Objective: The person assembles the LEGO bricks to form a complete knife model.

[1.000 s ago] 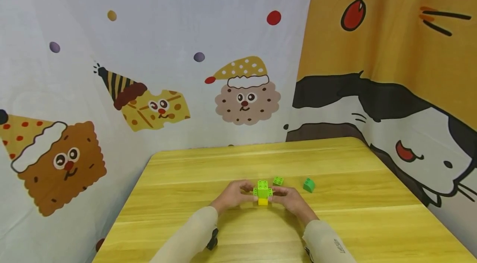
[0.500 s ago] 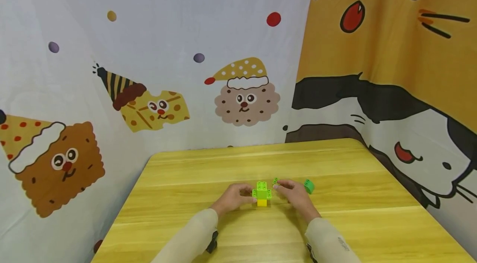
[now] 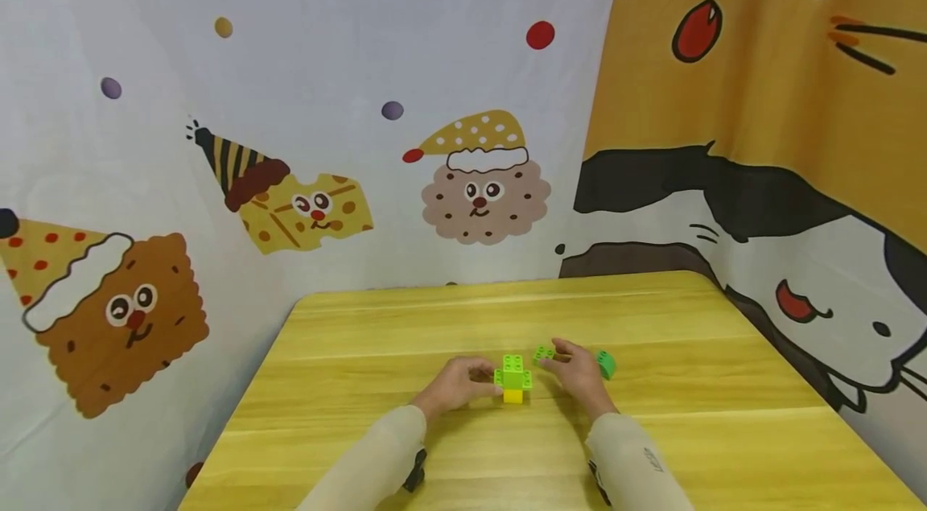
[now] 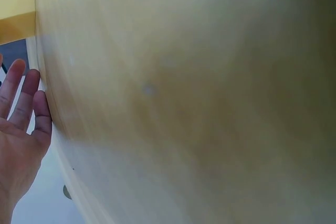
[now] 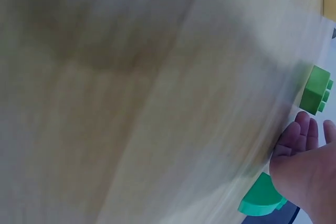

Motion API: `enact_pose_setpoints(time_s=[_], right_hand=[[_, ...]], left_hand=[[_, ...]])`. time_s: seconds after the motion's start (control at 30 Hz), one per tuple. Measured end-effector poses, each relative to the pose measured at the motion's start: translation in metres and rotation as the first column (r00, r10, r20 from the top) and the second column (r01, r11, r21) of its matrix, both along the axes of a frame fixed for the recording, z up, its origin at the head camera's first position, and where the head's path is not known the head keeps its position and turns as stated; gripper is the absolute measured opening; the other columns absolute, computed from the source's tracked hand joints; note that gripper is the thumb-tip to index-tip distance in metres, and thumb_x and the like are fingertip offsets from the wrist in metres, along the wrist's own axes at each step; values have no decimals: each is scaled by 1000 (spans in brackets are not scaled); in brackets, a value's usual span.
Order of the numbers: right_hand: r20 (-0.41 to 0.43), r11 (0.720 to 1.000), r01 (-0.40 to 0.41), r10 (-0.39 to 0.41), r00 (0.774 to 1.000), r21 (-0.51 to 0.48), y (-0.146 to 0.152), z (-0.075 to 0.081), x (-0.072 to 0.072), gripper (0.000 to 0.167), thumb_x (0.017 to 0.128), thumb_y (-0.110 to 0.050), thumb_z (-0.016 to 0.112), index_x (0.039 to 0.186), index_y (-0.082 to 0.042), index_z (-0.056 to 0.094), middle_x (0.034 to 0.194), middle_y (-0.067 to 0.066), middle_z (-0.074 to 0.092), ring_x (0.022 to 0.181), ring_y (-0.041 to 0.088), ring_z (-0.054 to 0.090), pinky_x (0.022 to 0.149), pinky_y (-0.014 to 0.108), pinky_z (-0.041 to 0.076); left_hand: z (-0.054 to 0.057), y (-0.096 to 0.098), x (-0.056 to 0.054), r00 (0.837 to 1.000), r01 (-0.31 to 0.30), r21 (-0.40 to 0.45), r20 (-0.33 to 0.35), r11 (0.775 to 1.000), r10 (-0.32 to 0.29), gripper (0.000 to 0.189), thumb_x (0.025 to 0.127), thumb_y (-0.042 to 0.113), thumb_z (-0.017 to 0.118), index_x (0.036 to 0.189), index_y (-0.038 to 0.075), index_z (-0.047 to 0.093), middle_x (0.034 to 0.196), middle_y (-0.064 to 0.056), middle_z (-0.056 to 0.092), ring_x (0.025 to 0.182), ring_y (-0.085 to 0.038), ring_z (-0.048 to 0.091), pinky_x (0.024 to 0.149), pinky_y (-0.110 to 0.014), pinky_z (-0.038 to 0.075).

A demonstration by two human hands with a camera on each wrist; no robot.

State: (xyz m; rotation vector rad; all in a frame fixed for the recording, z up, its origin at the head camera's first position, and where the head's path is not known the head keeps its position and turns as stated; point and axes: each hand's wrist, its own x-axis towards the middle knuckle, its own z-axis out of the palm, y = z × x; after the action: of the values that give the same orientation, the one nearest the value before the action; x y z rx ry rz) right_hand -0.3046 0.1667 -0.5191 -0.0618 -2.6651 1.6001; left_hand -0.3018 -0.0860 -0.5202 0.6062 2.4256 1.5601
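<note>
While left grip [image 3: 456, 382] and right grip [image 3: 579, 376] gape, woodgrain table [image 3: 507, 447], cartoon cloth [image 3: 463, 64] behind

Table [image 3: 405, 326]: yellowish wood-grain top, rounded far corners. Directly on it: upright block stack [image 3: 512, 377], yellow bottom block [image 3: 512, 396] touching the surface; beyond and right, light green studded block [image 3: 541, 353]; farther right, darker green block [image 3: 607, 365], one face apparently curved, partly hidden in head view.

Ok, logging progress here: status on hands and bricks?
Left hand beside brick stack. Right hand at loose lime brick, contact unclear. Curved green brick alongside, seemingly no obstacle.
</note>
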Motion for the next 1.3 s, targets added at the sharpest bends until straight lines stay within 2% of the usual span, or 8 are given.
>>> enact_pose_setpoints(time_s=[0.2, 0.3, 0.53, 0.77, 0.97, 1.3], right_hand=[[11, 998, -3, 2, 1000, 67, -1, -3, -3, 56, 94, -17, 70, 139, 8, 49, 135, 30, 53, 124, 45, 50, 99, 54, 44], [9, 997, 10, -11, 1000, 81, -2, -5, -4, 52, 93, -14, 71, 136, 9, 53, 132, 28, 56, 122, 43, 52, 100, 54, 43], [-6, 995, 4, -4, 1000, 101, -2, -7, -6, 44, 93, -12, 70, 130, 7, 60, 126, 25, 61, 117, 40, 56, 97, 53, 46], [-9, 997, -13, 14, 1000, 81, 0, -4, -6, 44, 93, -18, 71, 130, 5, 61, 121, 21, 64, 110, 36, 60, 90, 48, 50], [-12, 998, -51, 52, 999, 44, 0, 7, -10, 46, 94, -24, 70, 134, -3, 61, 122, 14, 64, 108, 30, 60, 85, 44, 53], [-76, 984, -155, 162, 984, 89, -1, 36, -15, 44, 93, -27, 72, 130, -4, 64, 117, 11, 66, 105, 27, 61, 83, 40, 53]], left_hand=[[-1, 4, 2, 1000, -14, -1, 2, 1000, 14, 26, 88, 11, 76, 113, 7, 71, 105, -8, 69, 96, -24, 64, 84, -37, 53], [-2, 4, 3, 1000, -15, 0, 11, 1000, 15, 27, 88, 13, 77, 114, 8, 72, 104, -6, 69, 95, -23, 63, 82, -36, 53], [-1, 0, 1, 1000, 13, -16, 20, 1000, -12, 30, 86, 24, 80, 114, 14, 73, 103, 3, 68, 93, -14, 63, 82, -30, 52], [1, -2, 2, 1000, 21, -12, 18, 1000, -21, 29, 87, 24, 79, 113, 14, 73, 102, 2, 68, 94, -16, 62, 82, -31, 52], [3, -1, 4, 1000, -2, -9, 27, 1000, 2, 27, 87, 20, 79, 113, 14, 73, 103, 1, 68, 96, -17, 62, 83, -35, 52], [2, -3, -1, 1000, -5, -15, 24, 1000, 6, 29, 87, 23, 79, 113, 15, 73, 105, 2, 69, 98, -17, 62, 88, -37, 51]])
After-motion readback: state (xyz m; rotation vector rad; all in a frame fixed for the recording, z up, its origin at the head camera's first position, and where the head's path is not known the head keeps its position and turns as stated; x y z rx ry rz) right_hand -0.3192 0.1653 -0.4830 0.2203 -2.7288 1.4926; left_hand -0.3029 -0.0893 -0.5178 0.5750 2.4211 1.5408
